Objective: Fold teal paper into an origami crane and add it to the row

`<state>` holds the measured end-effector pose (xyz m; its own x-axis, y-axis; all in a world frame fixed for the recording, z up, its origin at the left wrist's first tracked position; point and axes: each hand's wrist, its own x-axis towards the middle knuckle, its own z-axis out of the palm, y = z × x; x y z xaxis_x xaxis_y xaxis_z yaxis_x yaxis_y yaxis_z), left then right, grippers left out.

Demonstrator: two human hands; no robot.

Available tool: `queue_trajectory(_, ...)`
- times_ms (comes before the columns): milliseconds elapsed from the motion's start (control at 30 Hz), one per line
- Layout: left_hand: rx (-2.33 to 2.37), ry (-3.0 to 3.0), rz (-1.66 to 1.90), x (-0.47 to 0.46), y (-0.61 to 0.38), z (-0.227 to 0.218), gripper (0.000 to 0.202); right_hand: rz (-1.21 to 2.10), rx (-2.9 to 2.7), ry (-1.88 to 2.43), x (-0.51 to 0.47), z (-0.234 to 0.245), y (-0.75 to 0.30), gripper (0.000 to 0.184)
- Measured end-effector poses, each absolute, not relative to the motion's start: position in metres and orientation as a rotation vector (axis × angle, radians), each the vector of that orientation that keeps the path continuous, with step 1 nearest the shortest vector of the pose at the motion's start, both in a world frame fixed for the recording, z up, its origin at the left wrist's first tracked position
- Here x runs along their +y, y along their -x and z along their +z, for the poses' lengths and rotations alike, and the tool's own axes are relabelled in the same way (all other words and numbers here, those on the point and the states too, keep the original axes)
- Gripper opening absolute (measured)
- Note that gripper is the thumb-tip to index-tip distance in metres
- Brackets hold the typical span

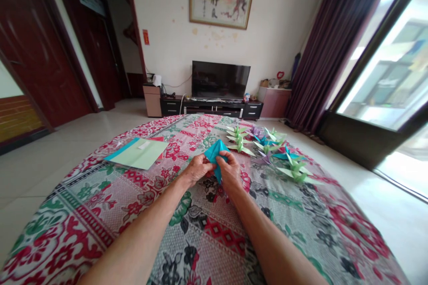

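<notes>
Teal paper [216, 151] pinched in both hands, above mid-table [207, 231].
Left hand [197, 170] and right hand [230, 170] are closed on its lower folds, lifted clear, likely so the thumbs can work a crease. One stack of sheets [138, 153] lies flat toward the left edge. Paper cranes [267, 147] cluster by the far right edge: roughly eight, overlaps blur the count.

Left hand [197, 170] and right hand [231, 170] mid table [100, 213], folded paper [216, 153] pinched between them. Loose sheets [137, 153] lie to the left, paper cranes [267, 144] right and further back, TV [220, 80] way behind.
</notes>
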<state>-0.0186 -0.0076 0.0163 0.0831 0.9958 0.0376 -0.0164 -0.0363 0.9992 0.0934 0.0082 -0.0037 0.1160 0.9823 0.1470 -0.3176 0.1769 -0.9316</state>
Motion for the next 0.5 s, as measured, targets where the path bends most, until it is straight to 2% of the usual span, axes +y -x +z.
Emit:
queue_trajectory(133,1.136,-1.348,1.196,-0.006,0.022,0.016,0.041,1.173,-0.960,0.879,0.009,-0.002,-0.094,0.036)
queue_trajectory(267,1.286,-1.786,1.411,-0.005,0.034,0.017,0.059,1.207,-0.861,0.942,0.012,0.001,-0.100,0.040)
queue_trajectory(400,1.292,-2.414,1.382,-0.006,0.035,0.016,0.052,1.277,-0.779,0.912,0.015,0.002,-0.105,0.043)
queue_trajectory(500,1.297,-2.566,1.295,-0.006,0.031,0.014,0.041,1.308,-0.768,0.881,0.016,0.001,-0.105,0.043)
